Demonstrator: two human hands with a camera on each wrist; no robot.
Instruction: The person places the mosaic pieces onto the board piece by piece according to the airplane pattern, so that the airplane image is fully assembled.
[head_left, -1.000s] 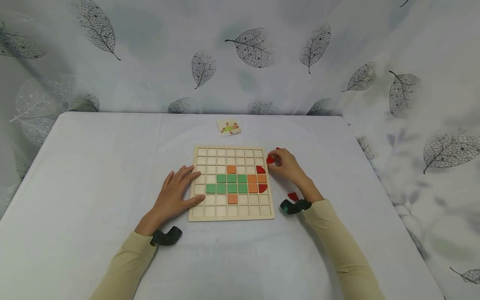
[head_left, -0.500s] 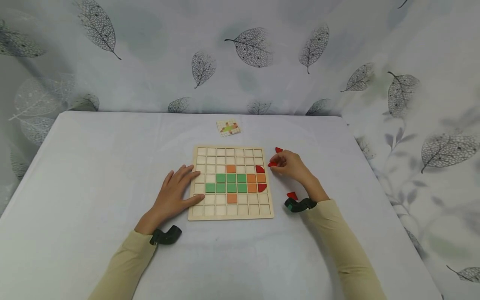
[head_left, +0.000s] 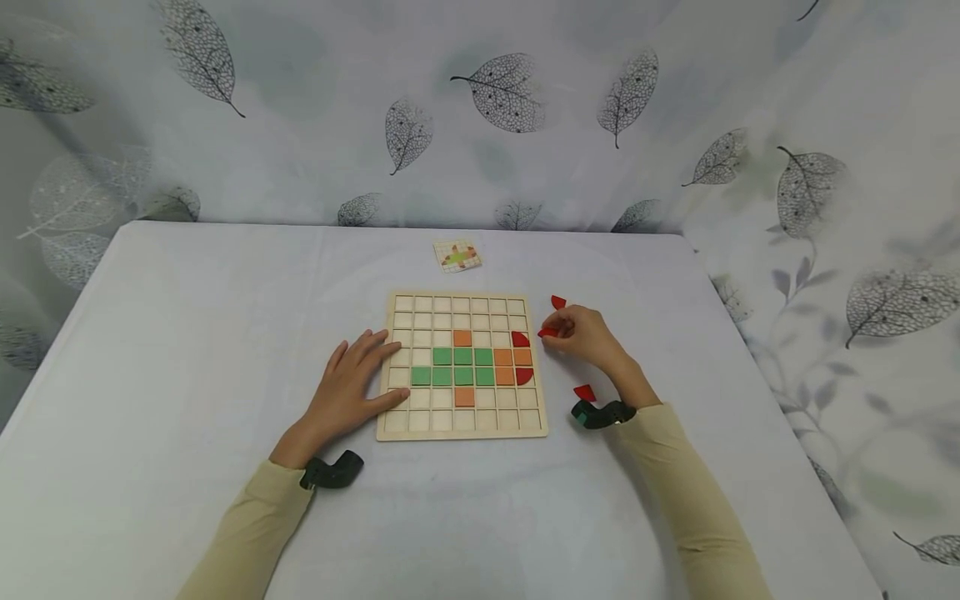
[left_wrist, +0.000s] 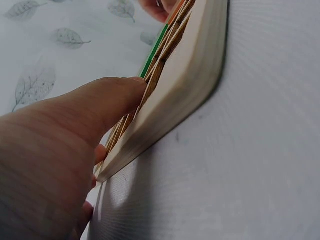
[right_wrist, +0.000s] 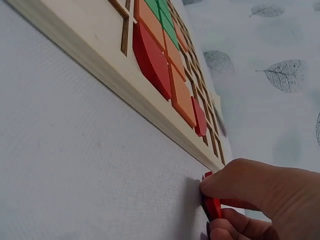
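A wooden grid board lies flat on the white table, with green square tiles, orange square tiles and two red quarter-round tiles set in its cells. My left hand rests on the board's left edge, fingers spread; its thumb lies over the rim in the left wrist view. Just off the board's right side, my right hand pinches a red tile between thumb and fingers. The fingers partly hide that tile's outline.
One loose red tile lies beyond my right hand, and another red tile lies near the right wrist. A small pattern card sits behind the board. Leaf-patterned cloth hangs behind the table.
My right hand has shifted slightly right and nearer to me with the red tile, so the loose tile beyond it shows more fully. My left hand stays on the board.
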